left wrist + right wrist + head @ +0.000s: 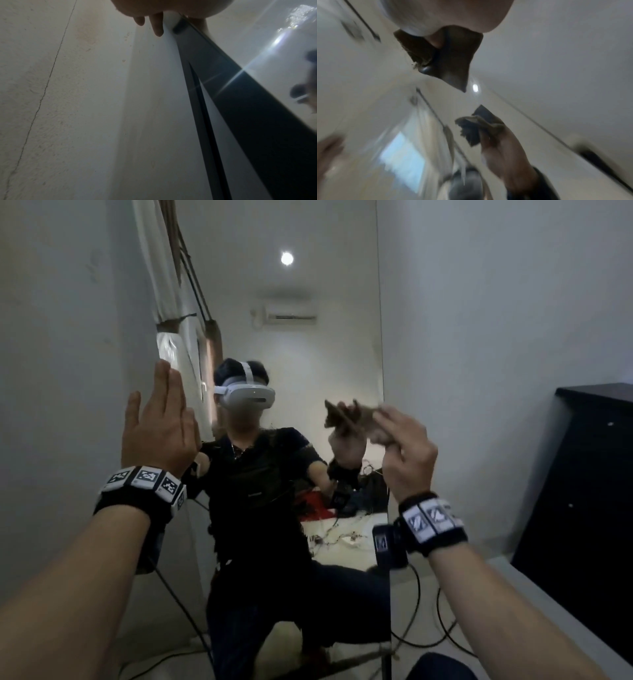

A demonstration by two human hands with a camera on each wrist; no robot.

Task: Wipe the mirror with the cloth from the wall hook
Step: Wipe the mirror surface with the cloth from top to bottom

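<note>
A tall frameless mirror [308, 347] leans against the white wall and reflects me. My right hand [400, 446] grips a crumpled brown cloth [376, 426] at the mirror's right side, about chest height; whether the cloth touches the glass I cannot tell. The right wrist view shows the cloth [447, 56] bunched under my palm, with its reflection below it. My left hand [161, 419] is raised with straight fingers at the mirror's left edge and holds nothing. In the left wrist view its fingers [157, 25] lie along that mirror edge [240, 94].
A black cabinet [589, 491] stands against the wall at the right. Dark cables [428, 628] trail over the floor below the mirror. A bare white wall [68, 354] fills the left side.
</note>
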